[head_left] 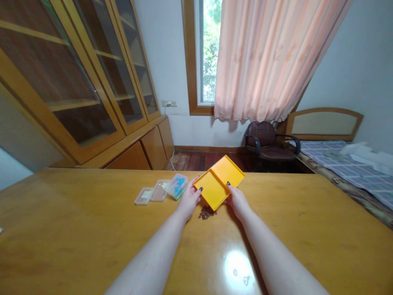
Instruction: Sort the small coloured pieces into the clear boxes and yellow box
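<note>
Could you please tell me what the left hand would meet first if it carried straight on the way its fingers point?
The yellow tray: the left hand grips its left edge, pointing away and slightly right. The clear box of blue pieces lies beside that line and would probably be missed.

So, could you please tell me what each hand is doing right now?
Left hand: closed on the yellow two-compartment plastic tray.
Right hand: gripping the same tray.

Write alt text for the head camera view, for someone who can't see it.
The left hand and right hand hold a yellow two-compartment plastic tray over a glossy wooden table, its near corner next to a small pile of dark brown bits. Three small clear plastic boxes lie to its left; a window and pink curtain stand behind.
</note>
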Action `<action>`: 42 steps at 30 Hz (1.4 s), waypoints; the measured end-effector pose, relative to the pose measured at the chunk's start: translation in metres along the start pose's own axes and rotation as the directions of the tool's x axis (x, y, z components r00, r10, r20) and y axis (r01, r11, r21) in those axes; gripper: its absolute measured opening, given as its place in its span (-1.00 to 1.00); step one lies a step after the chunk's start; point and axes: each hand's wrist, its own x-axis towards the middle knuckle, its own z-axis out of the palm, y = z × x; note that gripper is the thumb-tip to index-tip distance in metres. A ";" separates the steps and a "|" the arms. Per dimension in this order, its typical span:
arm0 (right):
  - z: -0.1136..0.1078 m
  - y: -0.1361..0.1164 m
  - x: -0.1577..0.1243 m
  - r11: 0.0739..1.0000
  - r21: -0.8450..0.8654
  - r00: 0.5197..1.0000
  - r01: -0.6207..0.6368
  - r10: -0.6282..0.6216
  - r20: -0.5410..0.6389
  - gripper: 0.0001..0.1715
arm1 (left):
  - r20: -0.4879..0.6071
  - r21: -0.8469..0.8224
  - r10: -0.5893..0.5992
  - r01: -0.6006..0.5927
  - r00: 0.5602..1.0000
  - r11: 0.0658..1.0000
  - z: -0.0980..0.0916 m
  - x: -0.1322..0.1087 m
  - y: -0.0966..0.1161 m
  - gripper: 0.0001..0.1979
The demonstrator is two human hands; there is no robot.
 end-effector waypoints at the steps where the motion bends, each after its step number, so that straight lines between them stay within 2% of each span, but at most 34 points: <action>1: 0.000 0.001 0.000 0.999 -0.039 1.000 0.001 0.000 0.019 -0.56 | -0.024 0.001 -0.002 0.002 1.000 1.000 0.000 0.001 0.000 -0.35; 5: -0.002 0.003 0.000 0.995 -0.101 0.999 0.025 -0.021 0.041 -0.55 | -0.033 0.042 -0.006 0.008 0.999 0.999 -0.002 0.002 -0.002 -0.36; 8: -0.005 0.003 0.004 0.996 -0.032 0.994 0.078 -0.080 -0.069 -0.56 | 0.014 0.163 0.023 -0.025 1.000 0.986 -0.003 0.002 -0.009 -0.40; 10: -0.010 0.000 0.007 0.984 -0.017 0.966 0.176 -0.176 -0.188 -0.56 | 0.040 0.329 0.060 -0.070 0.997 0.942 -0.004 0.001 -0.013 -0.43; 12: -0.015 -0.003 0.010 0.961 -0.046 0.916 0.272 -0.274 -0.292 -0.57 | 0.053 0.534 0.083 -0.098 0.995 0.840 -0.006 0.000 -0.015 -0.49; 14: -0.019 -0.005 0.011 0.946 -0.108 0.874 0.307 -0.325 -0.361 -0.58 | 0.099 0.717 0.101 -0.141 0.990 0.682 -0.007 -0.001 -0.013 -0.59; 17: -0.020 -0.006 0.009 0.935 -0.184 0.859 0.303 -0.352 -0.372 -0.57 | 0.244 0.859 0.117 -0.271 0.963 0.435 -0.007 -0.002 -0.008 -0.76; 19: -0.018 -0.005 0.007 0.936 -0.201 0.873 0.290 -0.345 -0.345 -0.55 | 0.316 0.884 0.082 -0.324 0.945 0.337 -0.007 -0.003 -0.005 -0.78; 25: -0.013 -0.001 0.006 0.948 -0.195 0.897 0.250 -0.303 -0.321 -0.53 | 0.361 0.912 -0.007 -0.351 0.933 0.212 -0.010 -0.004 -0.008 -0.79; 33: -0.016 0.001 0.008 0.942 -0.223 0.896 0.252 -0.314 -0.315 -0.52 | 0.332 0.934 -0.011 -0.328 0.943 0.143 -0.006 -0.005 -0.006 -0.89; 42: -0.018 0.004 0.012 0.932 -0.236 0.892 0.274 -0.338 -0.299 -0.53 | 0.326 0.943 -0.027 -0.323 0.945 0.073 -0.004 -0.007 -0.002 -0.88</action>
